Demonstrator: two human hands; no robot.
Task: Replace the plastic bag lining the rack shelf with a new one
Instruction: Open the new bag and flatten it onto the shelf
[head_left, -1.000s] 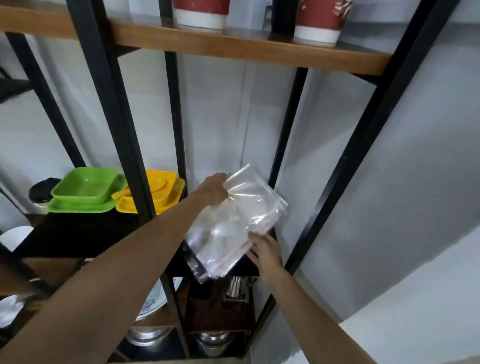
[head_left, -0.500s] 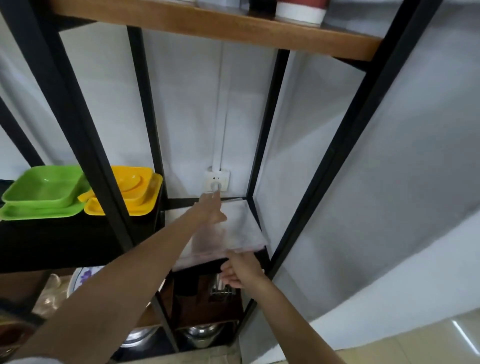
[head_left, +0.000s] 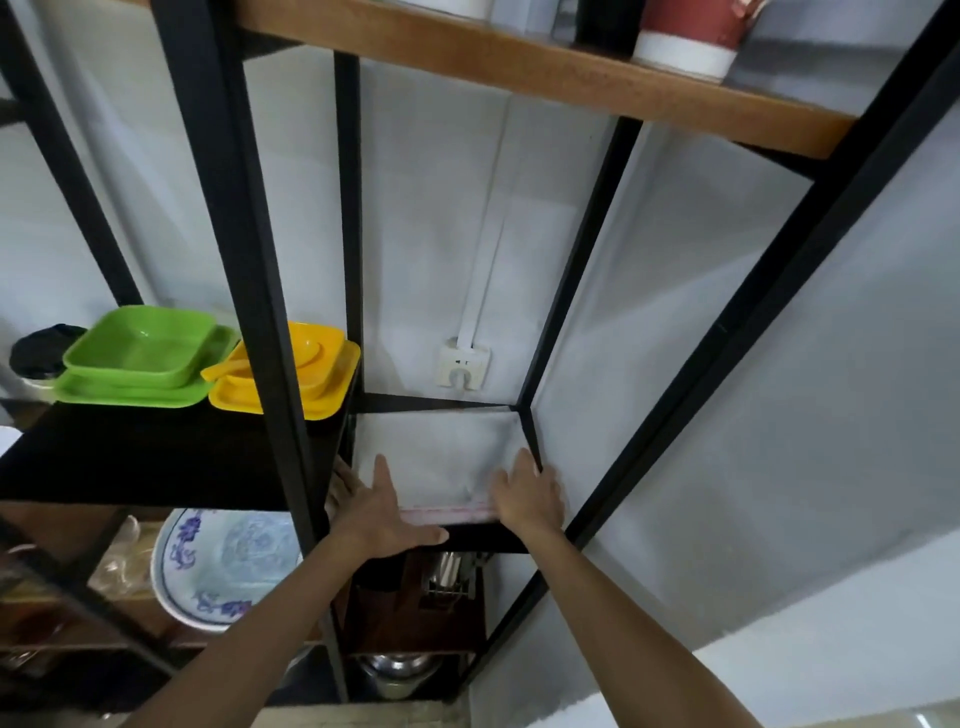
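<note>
A tall black rack (head_left: 260, 291) stands against a pale wall. A white wall socket (head_left: 464, 367) sits on the wall in the middle of the frame. At the left, a green dish (head_left: 140, 353) and a yellow dish (head_left: 306, 374) sit side by side on a black shelf. A blue and white plate (head_left: 218, 566) shows lower down. A red and white cup (head_left: 685, 36) stands on the wooden shelf at the top right.

The plastic bag (head_left: 436, 457) lies flat on the small shelf (head_left: 483, 540) in the middle. Its long side runs left to right, and its pink edge faces the person.

The left hand (head_left: 382, 514) lies flat and open on the bag's near left corner. The right hand (head_left: 527, 499) lies flat and open on the near right corner. Both arms reach up from the bottom of the frame.
</note>
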